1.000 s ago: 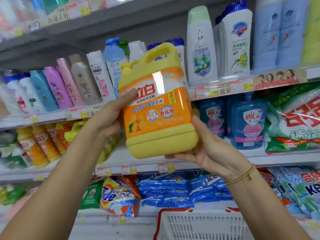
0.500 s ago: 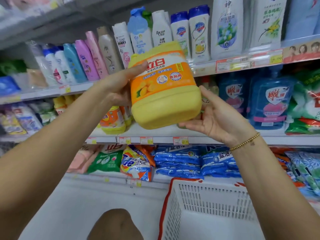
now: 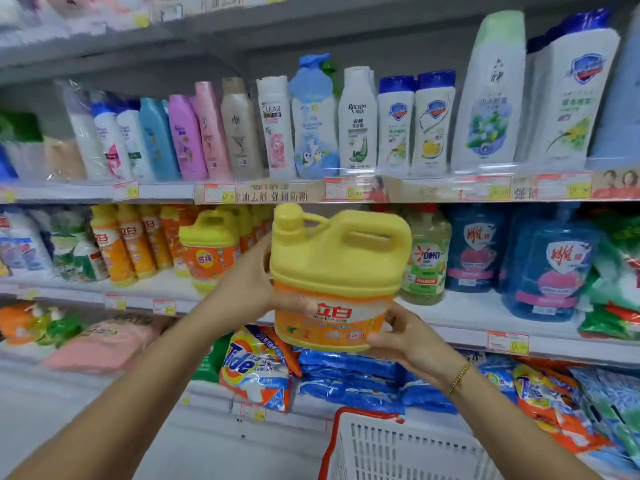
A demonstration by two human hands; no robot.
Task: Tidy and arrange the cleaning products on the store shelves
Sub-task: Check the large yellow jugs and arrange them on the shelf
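A big yellow detergent jug [image 3: 337, 268] with an orange label, a handle and a yellow cap stands upright in the air in front of the middle shelf [image 3: 467, 315]. My left hand [image 3: 249, 285] grips its left side, thumb across the front of the label. My right hand [image 3: 403, 336] cups its lower right corner from below, fingers curled round the base. The jug's base hangs at about shelf-edge height, beside a green OMO bottle [image 3: 427, 265]; whether it touches the shelf I cannot tell.
A matching yellow jug [image 3: 209, 249] and several orange dish-soap bottles [image 3: 128, 244] stand to the left on that shelf, blue refill jugs [image 3: 550, 268] to the right. Shampoo bottles [image 3: 311, 123] fill the shelf above. Detergent bags [image 3: 258, 367] lie below. A white basket [image 3: 391, 448] sits bottom right.
The jug was tilted on its side and held high; now it is upright and lower, closer to the middle shelf. Both hands stayed on it, the right sliding under its corner.
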